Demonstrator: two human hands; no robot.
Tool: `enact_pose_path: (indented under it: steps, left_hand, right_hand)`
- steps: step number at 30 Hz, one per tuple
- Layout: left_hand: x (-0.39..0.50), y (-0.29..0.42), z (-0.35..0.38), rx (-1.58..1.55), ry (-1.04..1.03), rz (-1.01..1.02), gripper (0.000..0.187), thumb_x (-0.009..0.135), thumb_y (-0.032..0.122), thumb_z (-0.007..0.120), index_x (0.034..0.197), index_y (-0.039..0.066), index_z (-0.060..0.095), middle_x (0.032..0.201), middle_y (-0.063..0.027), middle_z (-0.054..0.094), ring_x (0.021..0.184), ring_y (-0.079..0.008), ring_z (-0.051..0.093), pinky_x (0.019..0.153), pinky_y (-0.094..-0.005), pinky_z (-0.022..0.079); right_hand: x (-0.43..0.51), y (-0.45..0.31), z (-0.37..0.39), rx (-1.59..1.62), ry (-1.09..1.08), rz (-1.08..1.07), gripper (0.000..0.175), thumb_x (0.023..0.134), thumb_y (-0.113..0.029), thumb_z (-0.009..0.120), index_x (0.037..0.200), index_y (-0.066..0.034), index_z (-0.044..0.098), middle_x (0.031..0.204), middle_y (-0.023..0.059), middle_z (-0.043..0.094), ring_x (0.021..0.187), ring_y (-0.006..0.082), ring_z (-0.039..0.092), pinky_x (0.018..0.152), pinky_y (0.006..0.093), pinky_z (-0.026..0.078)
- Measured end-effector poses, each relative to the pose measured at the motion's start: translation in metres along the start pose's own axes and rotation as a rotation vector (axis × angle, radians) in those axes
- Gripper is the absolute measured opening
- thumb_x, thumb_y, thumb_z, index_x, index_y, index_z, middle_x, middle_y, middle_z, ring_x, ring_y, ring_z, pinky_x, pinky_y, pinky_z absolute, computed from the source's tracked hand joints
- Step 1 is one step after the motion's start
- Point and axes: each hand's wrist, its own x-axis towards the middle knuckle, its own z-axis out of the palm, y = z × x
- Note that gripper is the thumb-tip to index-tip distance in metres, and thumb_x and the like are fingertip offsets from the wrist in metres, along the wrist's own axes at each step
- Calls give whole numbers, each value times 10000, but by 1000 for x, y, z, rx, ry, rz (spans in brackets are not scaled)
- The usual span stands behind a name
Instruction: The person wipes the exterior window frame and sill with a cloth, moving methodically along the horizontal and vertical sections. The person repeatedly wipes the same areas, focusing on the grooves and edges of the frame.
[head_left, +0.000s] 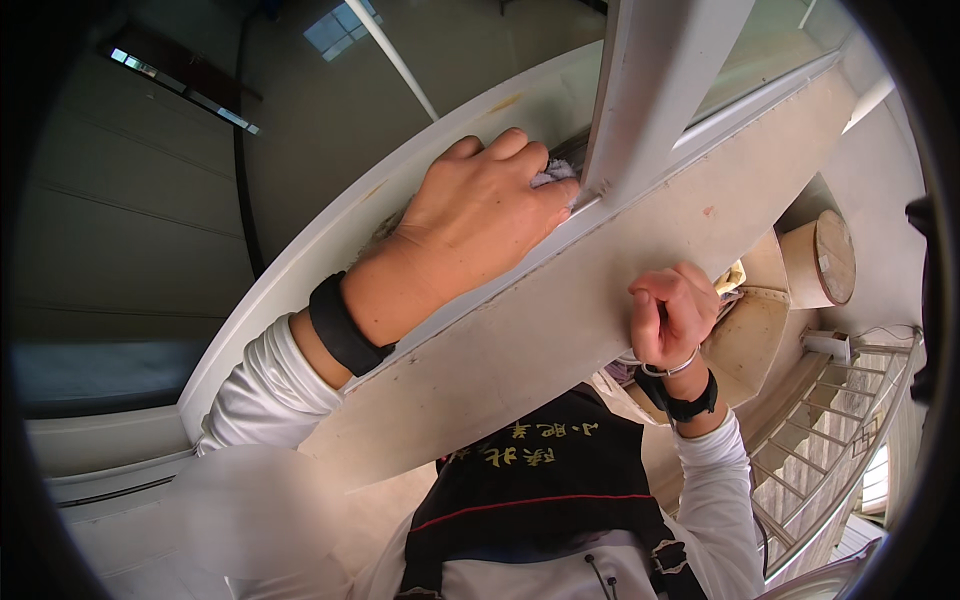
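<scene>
My left hand (480, 199) reaches over the window sill (517, 322) into the track, its fingers closed around a wadded greyish-white cloth (555, 174). The cloth presses into the corner where the track meets the foot of the white upright window frame (645, 90). Most of the cloth is hidden by the fingers. On the near side of the sill, my right hand (675, 311) is curled into a loose fist at the edge, with nothing visible in it. Both wrists wear black bands, and the right one also has a bangle.
Beyond the track runs a curved pale outer ledge (300, 259) with brownish stains. A thin white pole (394, 60) stands outside. Indoors at right are a beige drum-shaped container (817, 259), an open box (750, 341) with items, and a metal railing (825, 420) with bars.
</scene>
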Motion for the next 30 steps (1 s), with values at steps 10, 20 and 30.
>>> enact_pose_path:
  steps: [10,20,30]
  left_hand:
    - [-17,9,-50,18,-421,-133,341,829,117,672,1148,199,758,769,-40,633,792,-213,636,570,-353,512]
    - [-9,21,-19,278,-308,-48,476,814,112,664,1274,230,701,769,-34,615,764,-218,618,620,-358,493]
    - [-38,28,-71,78,-642,-391,314,895,158,591,1194,150,687,724,-94,718,728,-303,719,635,-412,534]
  right_hand:
    - [-1,0,-1,-3,-11,-29,125,681,18,647,762,-76,628,571,20,518,468,212,399,463,328,324]
    - [0,-3,1,-26,-24,-10,105,701,12,650,752,-77,625,566,28,511,473,228,436,467,338,343]
    - [-1,-3,1,-16,-33,26,93,728,14,661,760,-68,631,553,43,487,485,238,456,479,344,357]
